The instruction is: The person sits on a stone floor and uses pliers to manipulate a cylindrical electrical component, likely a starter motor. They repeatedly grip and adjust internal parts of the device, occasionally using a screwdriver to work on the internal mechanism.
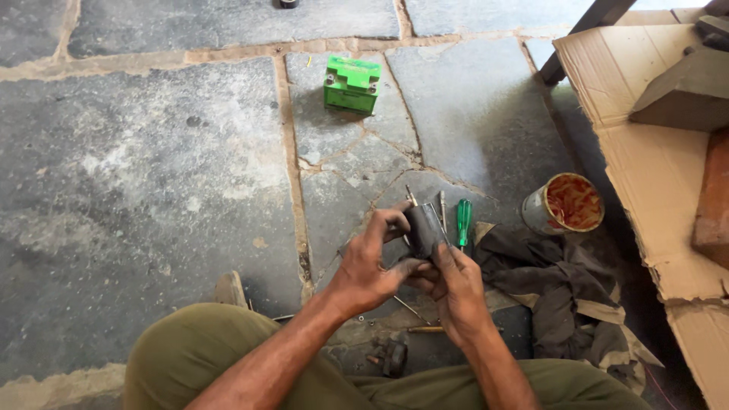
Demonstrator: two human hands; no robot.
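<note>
Both my hands hold a dark cylindrical motor part (pixel 425 228) with a thin metal shaft sticking out of its top, over a stone floor. My left hand (pixel 372 262) wraps its left side, fingers curled over the top and under the bottom. My right hand (pixel 456 285) grips it from below and the right. A green-handled screwdriver (pixel 462 222) lies on the floor just right of the part. Thin metal rods (pixel 443 206) lie beside it.
A green battery (pixel 351 84) sits farther off on the stone slabs. A tin can with orange inside (pixel 564 203) stands right, next to a dark rag (pixel 554 288) and flattened cardboard (pixel 645 152). Small dark parts (pixel 393 355) and a long bolt (pixel 425 329) lie between my knees.
</note>
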